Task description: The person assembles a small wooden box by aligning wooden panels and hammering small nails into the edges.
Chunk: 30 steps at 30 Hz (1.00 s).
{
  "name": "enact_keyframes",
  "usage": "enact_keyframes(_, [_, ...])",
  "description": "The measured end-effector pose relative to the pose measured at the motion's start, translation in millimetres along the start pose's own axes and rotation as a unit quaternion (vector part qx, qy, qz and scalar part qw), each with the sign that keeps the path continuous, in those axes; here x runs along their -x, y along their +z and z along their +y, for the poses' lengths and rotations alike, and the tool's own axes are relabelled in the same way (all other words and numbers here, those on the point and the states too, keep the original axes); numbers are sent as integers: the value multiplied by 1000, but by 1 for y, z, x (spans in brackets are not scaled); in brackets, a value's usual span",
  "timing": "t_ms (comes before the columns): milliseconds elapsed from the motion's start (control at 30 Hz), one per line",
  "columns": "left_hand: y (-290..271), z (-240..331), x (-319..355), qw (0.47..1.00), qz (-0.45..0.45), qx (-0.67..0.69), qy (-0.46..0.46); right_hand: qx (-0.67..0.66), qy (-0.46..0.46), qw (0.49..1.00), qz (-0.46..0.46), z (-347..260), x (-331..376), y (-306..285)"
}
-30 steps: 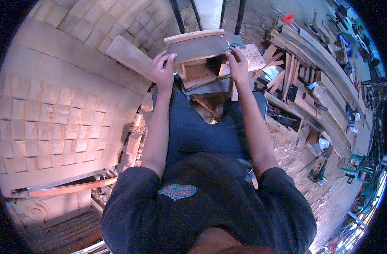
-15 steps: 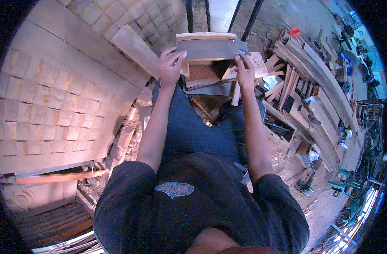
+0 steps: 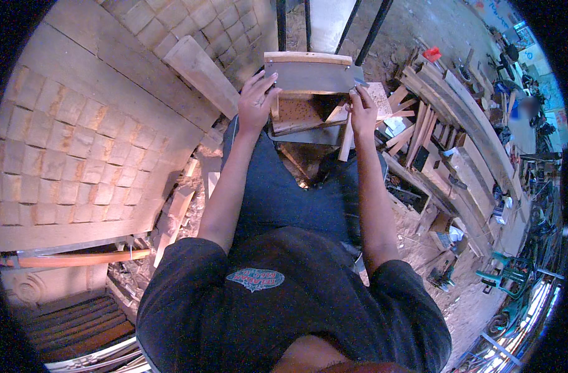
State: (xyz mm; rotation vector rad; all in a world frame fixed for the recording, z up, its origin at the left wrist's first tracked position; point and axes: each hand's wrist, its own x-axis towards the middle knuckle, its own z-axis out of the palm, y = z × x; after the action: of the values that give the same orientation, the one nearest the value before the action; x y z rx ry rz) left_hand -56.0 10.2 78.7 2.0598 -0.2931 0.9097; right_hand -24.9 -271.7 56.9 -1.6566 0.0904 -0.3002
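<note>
Both hands are up on the metal panel (image 3: 312,76), a flat grey sheet with a pale wooden strip (image 3: 307,58) along its far edge. The panel sits straight ahead of the person, past the knees, with its long axis running left to right across the view. That crosswise lie is what matters: one hand takes each short end, and neither arm is clearly nearer, both reaching out about equally.

The left hand (image 3: 257,99) is at the panel's left end, fingers curled over the edge and thumb tucked toward the underside, closed on it. The right hand (image 3: 362,107) pinches the panel's right end, fingertips bent in on the lower corner. Both grips look firm, though the undersides of the fingers are hidden.

Just beneath the panel is a brown wooden box (image 3: 302,115), part covered by it. A thin wooden stick (image 3: 346,140) leans just below the panel's right end, touching or nearly touching the right hand; I cannot tell which. Beyond the panel rise dark metal bars (image 3: 365,28). To the panel's left leans a thick plank (image 3: 201,71) against a block wall (image 3: 79,143). To its right lies a stack of timber (image 3: 458,124).
</note>
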Motion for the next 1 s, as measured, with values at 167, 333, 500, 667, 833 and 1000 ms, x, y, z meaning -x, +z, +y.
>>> enact_keyframes(167, [5, -4, 7, 999, 39, 11, -18, 0, 11, 1000, -17, -10, 6, 5])
enact_keyframes(333, [9, -11, 9, 999, 49, 0, 7, -1, 31, 999, -14, -14, 7, 2])
enact_keyframes(500, [1, -20, -7, 997, -5, -23, 72, -24, 52, 998, 3, -22, 8, 3])
enact_keyframes(667, [2, -29, -16, 996, -17, -11, 82, 58, 35, 995, -78, -22, -10, -5])
enact_keyframes(833, [9, -30, -7, 992, -26, 119, -23, 0, 94, 993, -71, -41, -38, -8])
enact_keyframes(1000, [10, -36, -6, 996, -25, 90, -9, 115, 41, 989, -78, -62, -73, 8])
